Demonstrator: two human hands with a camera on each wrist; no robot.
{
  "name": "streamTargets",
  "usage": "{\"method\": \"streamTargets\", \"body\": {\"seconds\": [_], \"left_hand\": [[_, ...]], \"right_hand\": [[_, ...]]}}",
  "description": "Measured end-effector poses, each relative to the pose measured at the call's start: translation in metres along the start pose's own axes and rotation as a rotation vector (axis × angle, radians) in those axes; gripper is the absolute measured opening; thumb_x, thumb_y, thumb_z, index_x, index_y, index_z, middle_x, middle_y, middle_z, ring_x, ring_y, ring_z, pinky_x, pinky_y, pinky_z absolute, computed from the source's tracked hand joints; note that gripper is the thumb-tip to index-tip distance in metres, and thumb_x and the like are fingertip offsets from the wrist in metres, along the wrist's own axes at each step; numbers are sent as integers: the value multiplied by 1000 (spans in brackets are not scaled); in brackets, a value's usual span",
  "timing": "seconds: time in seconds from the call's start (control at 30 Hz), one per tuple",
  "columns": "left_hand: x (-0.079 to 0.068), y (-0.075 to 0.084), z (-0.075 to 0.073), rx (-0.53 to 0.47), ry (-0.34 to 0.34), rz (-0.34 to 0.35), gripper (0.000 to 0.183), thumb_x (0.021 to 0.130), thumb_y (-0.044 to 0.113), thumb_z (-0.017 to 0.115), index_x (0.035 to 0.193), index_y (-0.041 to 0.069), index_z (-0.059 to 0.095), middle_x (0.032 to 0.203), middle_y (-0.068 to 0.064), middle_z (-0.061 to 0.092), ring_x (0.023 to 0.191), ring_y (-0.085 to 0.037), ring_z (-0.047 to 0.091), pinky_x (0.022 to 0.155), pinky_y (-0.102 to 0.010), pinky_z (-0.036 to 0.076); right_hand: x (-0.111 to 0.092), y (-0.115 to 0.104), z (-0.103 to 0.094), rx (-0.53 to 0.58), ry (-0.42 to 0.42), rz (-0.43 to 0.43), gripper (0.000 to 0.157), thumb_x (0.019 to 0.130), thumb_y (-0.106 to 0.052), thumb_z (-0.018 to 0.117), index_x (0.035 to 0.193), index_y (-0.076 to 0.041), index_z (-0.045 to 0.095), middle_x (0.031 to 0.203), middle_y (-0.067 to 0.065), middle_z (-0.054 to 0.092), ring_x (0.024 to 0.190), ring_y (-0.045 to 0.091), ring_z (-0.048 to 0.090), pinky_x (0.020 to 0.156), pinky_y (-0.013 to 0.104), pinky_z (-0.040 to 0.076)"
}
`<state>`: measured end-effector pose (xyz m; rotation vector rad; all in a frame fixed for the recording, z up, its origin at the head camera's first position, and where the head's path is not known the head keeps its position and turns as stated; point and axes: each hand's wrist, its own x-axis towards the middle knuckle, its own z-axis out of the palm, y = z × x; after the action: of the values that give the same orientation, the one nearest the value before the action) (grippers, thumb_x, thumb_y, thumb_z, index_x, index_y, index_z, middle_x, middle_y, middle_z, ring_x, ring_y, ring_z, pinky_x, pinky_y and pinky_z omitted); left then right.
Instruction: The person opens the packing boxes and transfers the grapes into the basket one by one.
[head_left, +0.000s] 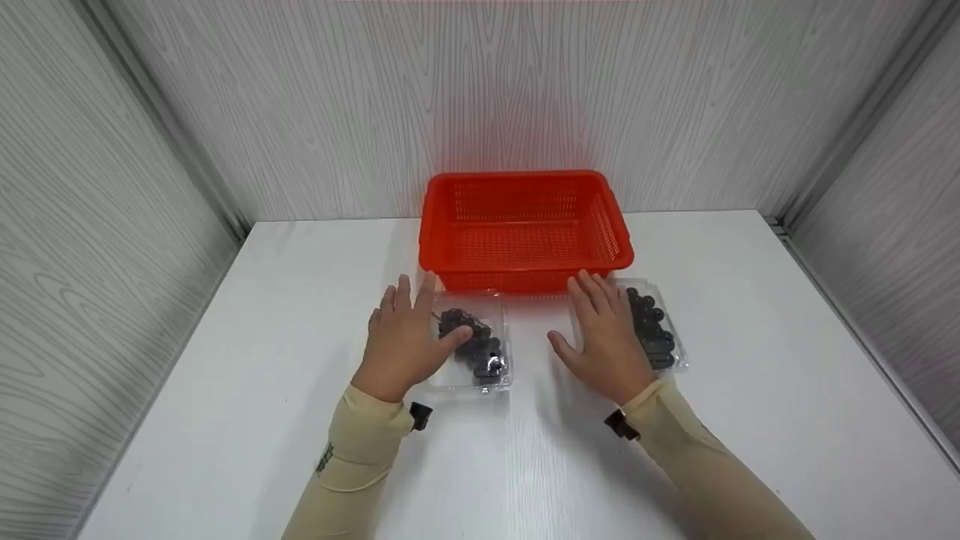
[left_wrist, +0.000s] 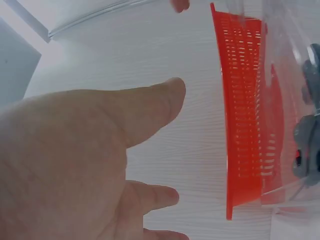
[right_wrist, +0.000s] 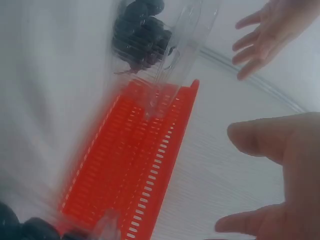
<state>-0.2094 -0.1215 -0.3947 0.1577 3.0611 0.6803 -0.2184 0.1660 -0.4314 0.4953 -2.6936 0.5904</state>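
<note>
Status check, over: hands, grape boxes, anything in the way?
Left hand, right hand: holding nothing, fingers extended. Left grape box, right grape box: on the white table. Red basket just beyond both boxes; no other obstacle visible.

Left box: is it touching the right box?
Apart. The head view shows it: a strip of bare white table lies between the left box and the right box.

The left sleeve is beige, wrinkled cloth. Its outer side bears a small dark marking; a pale line curves across it, elbow-side of that. A black block sits beside its cuff end. To its right, the right sleeve matches, with a similar dark block.
</note>
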Motion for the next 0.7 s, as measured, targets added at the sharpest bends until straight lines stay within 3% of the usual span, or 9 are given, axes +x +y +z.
{"method": "streamTargets", "body": {"seconds": [0.17,0.33,0.43,0.57,0.7], "left_hand": [[-3,-3,3,21,49,-12,97,94,58,65,165,8,21,167,-31,17,153,-54,17,118,-71,21],[-3,-4,5,27,77,13,95,94,57,65,164,7,23,167,-32,15,153,-54,14,119,-72,16],[-5,-1,7,27,58,37,94,94,56,66,164,9,25,168,-31,14,154,-53,13,120,-71,16],[-9,4,10,1,-13,80,92,95,52,68,165,10,25,169,-24,18,155,-49,15,120,-68,20],[-11,11,15,-15,-102,137,91,95,51,69,164,10,27,169,-18,26,154,-44,23,120,-63,27]], "right_hand": [[-1,-4,1,103,89,-101,70,92,-23,77,152,-1,48,158,17,44,150,37,35,125,54,20],[-3,1,3,67,73,-92,67,91,-23,77,149,-1,52,158,19,44,149,37,35,124,57,23],[-8,3,4,79,50,-86,61,92,-23,77,145,-4,55,156,19,46,145,37,41,120,57,32],[-15,2,5,227,40,-94,47,93,-16,74,136,-6,59,132,13,64,110,31,65,93,44,57],[-20,-3,6,394,11,-95,36,94,-9,72,129,-7,61,105,6,72,79,22,64,70,36,57]]}}
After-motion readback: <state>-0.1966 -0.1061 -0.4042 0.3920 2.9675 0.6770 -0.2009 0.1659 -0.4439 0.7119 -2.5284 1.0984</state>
